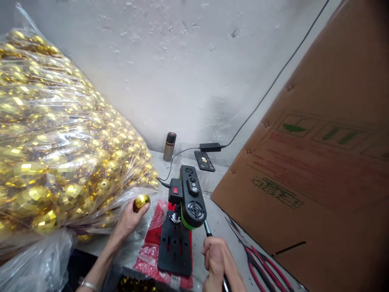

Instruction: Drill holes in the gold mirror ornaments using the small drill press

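Note:
My left hand [130, 221] is closed around a small gold mirrored ball [142, 200], held by the mouth of a big clear bag. To its right stands a black device [193, 194] with green trim, round vents and a red switch, mounted over a slotted black base plate [175, 247]. My right hand [220, 261] is wrapped around the dark grip of a lever handle [207, 228], whose metal rod runs up to the device. Red plastic wrapping [152, 239] lies under the base plate. Gold ball pieces [136, 284] show in a dark container at the bottom edge.
The clear bag [60, 134] full of gold mirrored balls fills the left. A large cardboard box [319, 162] leans in from the right, beside red-handled scissors [258, 259]. Near the wall are a capped bottle [169, 147], a power adapter [210, 147] with its cord, and a phone [204, 161].

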`<state>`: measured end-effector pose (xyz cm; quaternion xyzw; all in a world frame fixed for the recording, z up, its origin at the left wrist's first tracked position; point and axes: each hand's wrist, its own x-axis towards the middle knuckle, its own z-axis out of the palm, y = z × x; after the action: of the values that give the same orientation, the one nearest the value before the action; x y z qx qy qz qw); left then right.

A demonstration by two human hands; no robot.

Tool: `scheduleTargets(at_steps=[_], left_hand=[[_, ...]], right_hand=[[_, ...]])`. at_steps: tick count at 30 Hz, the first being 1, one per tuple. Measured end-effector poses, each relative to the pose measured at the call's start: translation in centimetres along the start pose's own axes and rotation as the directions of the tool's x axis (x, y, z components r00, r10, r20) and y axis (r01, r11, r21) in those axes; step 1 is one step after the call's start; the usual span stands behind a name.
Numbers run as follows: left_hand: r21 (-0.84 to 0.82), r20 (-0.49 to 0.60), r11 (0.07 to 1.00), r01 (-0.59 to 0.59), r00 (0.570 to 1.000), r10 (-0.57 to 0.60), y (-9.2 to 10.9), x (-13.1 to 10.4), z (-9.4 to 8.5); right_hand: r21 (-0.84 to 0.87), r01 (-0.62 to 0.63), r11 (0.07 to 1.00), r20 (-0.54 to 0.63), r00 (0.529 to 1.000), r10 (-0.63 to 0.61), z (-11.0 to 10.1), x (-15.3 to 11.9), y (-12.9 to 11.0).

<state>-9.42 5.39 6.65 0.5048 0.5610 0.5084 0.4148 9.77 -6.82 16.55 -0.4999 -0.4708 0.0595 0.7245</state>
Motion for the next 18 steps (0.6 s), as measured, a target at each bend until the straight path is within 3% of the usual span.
scheduleTargets(at_steps=[2,4,7,12,15,18], left_hand=[[-0.239,0.033,0.959,0.152,0.988,-0.148,-0.6,-2.2,1.4],[-0.430,0.102,0.859,0.279,0.960,-0.260,-1.4,-4.1,3.0],[-0.415,0.179,0.846,0.335,0.942,-0.285,-2.2,-5.9,5.1],[-0.060,0.166,0.995,0.084,0.983,-0.073,-2.5,-7.2,6.9],[0.109,0.222,0.993,-0.035,0.975,0.010,-2.4,-8.0,7.4],[0.172,0.244,0.978,-0.122,0.967,0.078,-2.7,-8.5,7.5]], right_hand=[[0.009,0.057,0.998,0.023,0.998,-0.057,-0.2,0.6,-0.1],[0.020,0.139,0.990,0.064,0.988,-0.140,-0.5,1.2,0.2],[0.027,0.215,0.976,0.109,0.970,-0.216,-0.9,1.7,0.8],[0.029,0.261,0.965,0.136,0.955,-0.263,-1.0,1.4,1.5],[0.026,0.258,0.966,0.148,0.954,-0.259,-1.2,1.2,1.6],[0.022,0.256,0.967,0.176,0.951,-0.255,-1.5,1.1,1.6]])
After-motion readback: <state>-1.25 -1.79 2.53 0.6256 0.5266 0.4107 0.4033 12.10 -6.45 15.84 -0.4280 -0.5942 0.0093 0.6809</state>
